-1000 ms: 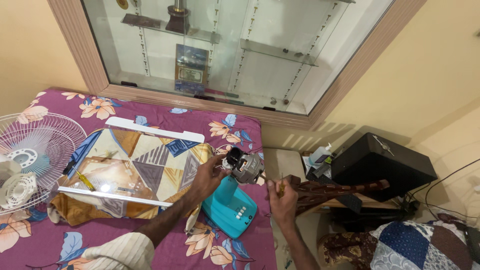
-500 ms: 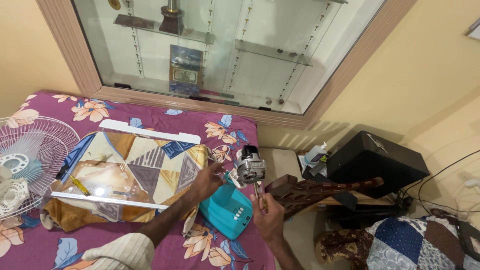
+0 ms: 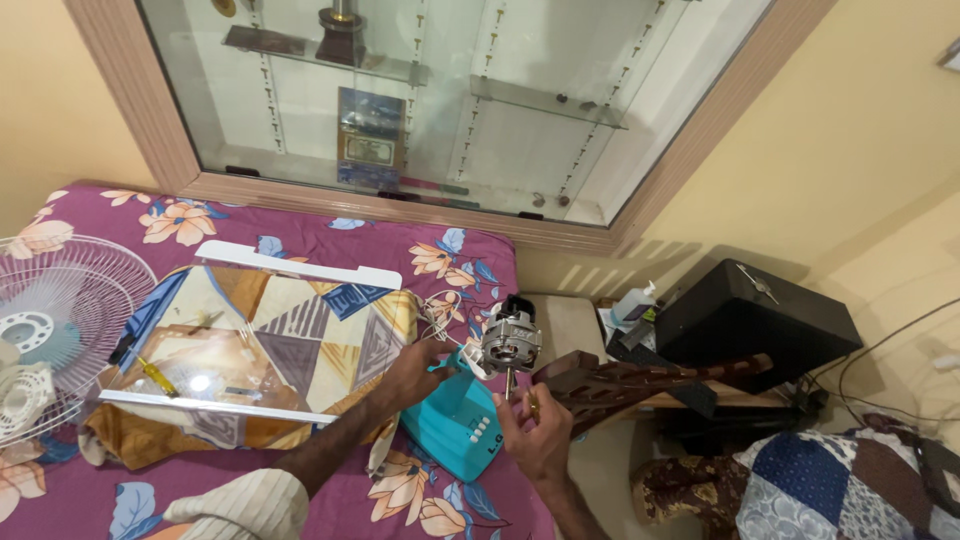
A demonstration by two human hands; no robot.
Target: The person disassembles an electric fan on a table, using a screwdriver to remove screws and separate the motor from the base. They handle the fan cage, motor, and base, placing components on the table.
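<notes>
A bare metal fan motor (image 3: 511,340) sits on top of a turquoise fan stand (image 3: 455,420) that rests on the purple flowered bedspread (image 3: 330,240). My left hand (image 3: 415,372) grips the neck of the stand just left of and below the motor. My right hand (image 3: 535,432) is under the motor and holds a screwdriver (image 3: 512,385) with a yellowish handle, its shaft pointing up at the motor's underside. A white cord loops beside the motor.
A white fan grille (image 3: 70,300) and a hub lie at the left edge. A glass sheet with white rails (image 3: 220,405) holds another yellow screwdriver (image 3: 158,376). A carved wooden piece (image 3: 650,378), a black case (image 3: 755,320) and a glass wall cabinet (image 3: 440,90) are nearby.
The motor has turned to point more upward. My right hand moved left from beside the motor to beneath it, bringing the screwdriver upright. My left hand slid lower on the stand.
</notes>
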